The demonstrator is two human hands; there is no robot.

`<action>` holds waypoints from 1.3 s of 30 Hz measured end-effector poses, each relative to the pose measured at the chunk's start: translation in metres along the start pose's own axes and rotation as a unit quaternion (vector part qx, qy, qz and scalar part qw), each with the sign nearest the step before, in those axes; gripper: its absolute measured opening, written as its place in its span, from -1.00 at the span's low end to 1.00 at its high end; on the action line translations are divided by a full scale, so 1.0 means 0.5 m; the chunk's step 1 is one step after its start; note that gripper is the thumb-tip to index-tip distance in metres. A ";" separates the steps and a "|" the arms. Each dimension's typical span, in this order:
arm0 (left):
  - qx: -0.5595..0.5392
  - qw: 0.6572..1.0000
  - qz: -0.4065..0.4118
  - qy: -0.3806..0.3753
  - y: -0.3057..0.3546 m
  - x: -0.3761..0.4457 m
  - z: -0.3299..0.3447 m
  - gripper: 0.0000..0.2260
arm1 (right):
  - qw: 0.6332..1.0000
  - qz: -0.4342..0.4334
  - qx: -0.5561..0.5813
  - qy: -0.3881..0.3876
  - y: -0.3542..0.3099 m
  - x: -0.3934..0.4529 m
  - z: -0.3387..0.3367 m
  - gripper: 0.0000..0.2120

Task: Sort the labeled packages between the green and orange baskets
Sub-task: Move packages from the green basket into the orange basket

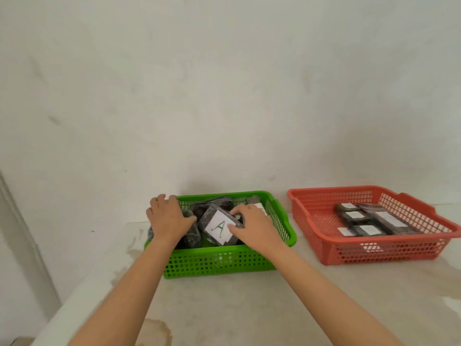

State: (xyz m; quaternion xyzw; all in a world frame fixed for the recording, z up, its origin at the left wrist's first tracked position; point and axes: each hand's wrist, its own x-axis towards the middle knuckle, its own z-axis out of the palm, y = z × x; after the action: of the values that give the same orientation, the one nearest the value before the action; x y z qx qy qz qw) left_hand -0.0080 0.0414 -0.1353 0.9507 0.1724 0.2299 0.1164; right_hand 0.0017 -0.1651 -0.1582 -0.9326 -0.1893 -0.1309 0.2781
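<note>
Both hands are working inside the green basket point(224, 260): the left hand point(167, 218) is lying spread, fingers apart, on dark glossy packages, while the right hand point(252, 223) is pinching the tilted package labelled A point(219, 227). Gripping its edge, not the paper label, should prevent slipping. Flat packages are lying in the latticed orange basket point(321, 236).

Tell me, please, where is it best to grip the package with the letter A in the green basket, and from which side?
Probably by its right edge, from above. The package with the letter A lies tilted, label up, on other dark packages in the green basket. The right hand already touches that edge; the left hand rests on neighbouring packages.
</note>
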 end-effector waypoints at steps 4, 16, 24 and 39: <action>0.120 0.988 0.056 -0.081 -0.027 0.007 0.029 -0.17 | 0.991 0.051 -0.006 -0.121 -0.008 0.024 0.020 -0.47; -0.140 0.983 0.121 0.017 -0.016 -0.001 0.053 -0.38 | 0.988 0.097 0.072 0.095 0.013 0.018 0.030 -0.84; -0.372 0.928 0.025 -0.010 0.003 0.001 0.018 -0.31 | 0.997 -0.031 0.072 0.019 -0.008 0.013 0.020 -0.47; -0.308 0.949 -0.065 -0.009 -0.034 0.010 0.031 -0.69 | 0.956 0.074 0.275 0.073 0.023 0.037 0.029 -0.64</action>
State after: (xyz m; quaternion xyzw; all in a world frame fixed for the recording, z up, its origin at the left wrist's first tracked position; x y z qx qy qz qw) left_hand -0.0012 0.0563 -0.1520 0.8572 0.1540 0.2554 0.4199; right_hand 0.0250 -0.1607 -0.1689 -0.8196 -0.1280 -0.1204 0.5453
